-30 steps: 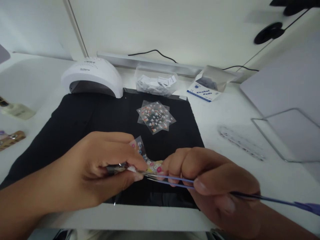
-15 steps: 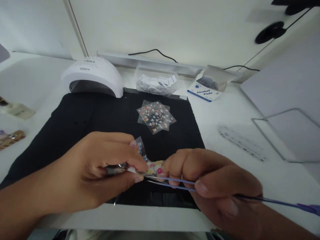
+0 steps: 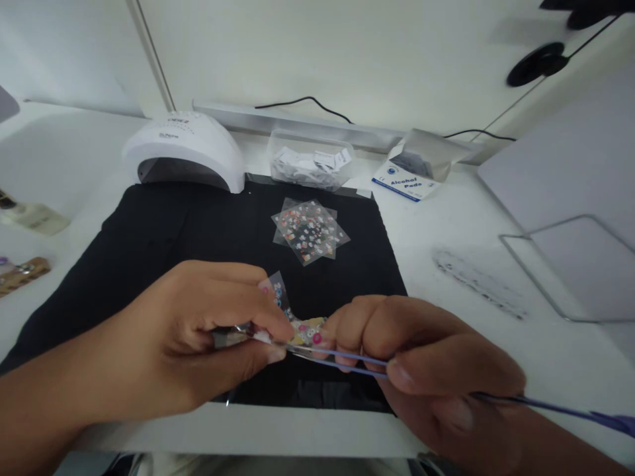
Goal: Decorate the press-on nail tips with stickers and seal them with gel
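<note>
My left hand (image 3: pixel 213 330) is closed, pinching a clear sticker sheet (image 3: pixel 310 330) printed with small flowers in pink, yellow and blue. Purple tweezers (image 3: pixel 357 363) lie in my right hand (image 3: pixel 421 363), gripped between thumb and fingers. Their tips point left and meet the sheet beside my left fingertips; whether they hold a sticker I cannot tell. Fingers of my right hand also touch the sheet's right end. Behind the hands, a fanned stack of clear sticker sheets (image 3: pixel 312 231) rests on the black mat (image 3: pixel 218 225).
A white nail lamp (image 3: pixel 183 149) stands at the back left. Beyond the mat are a clear box of small packets (image 3: pixel 311 162) and an open alcohol pads box (image 3: pixel 411 172). A bottle (image 3: pixel 37 217) lies at the left; a metal wire stand (image 3: pixel 540 277) is at the right.
The tweezer tips have come closer together at the sheet. Both hands stay in nearly the same place.
</note>
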`<state>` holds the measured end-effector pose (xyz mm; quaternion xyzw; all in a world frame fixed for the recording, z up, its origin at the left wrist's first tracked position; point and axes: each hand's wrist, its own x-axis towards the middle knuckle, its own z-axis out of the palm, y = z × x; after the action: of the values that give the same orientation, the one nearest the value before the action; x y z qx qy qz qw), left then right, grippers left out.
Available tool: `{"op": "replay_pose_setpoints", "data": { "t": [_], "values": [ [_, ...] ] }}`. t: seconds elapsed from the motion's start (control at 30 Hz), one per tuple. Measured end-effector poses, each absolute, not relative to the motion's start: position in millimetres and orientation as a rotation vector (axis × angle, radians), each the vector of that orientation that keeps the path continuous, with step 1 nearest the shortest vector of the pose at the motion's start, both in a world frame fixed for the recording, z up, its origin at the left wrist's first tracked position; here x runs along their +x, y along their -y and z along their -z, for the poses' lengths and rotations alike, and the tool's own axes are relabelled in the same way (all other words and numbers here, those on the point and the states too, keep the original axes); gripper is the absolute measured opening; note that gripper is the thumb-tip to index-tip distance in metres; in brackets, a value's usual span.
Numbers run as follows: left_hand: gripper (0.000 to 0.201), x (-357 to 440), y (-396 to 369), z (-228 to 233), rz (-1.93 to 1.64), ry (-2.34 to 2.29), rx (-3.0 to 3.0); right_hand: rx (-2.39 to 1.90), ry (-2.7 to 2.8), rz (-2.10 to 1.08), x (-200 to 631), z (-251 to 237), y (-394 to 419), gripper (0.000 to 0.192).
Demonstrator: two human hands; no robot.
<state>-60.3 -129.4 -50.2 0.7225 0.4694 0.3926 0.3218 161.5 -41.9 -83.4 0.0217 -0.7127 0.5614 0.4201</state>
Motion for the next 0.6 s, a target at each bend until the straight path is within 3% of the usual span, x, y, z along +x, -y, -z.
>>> {"op": "replay_pose_setpoints", "data": {
  "t": [0.6],
  "values": [
    [0.015,-59.8,128.3,50.2,-1.032,-1.234,1.853,0.047,1.768,-1.429,162.1,86.3,43.2,0.027]
  ]
}}
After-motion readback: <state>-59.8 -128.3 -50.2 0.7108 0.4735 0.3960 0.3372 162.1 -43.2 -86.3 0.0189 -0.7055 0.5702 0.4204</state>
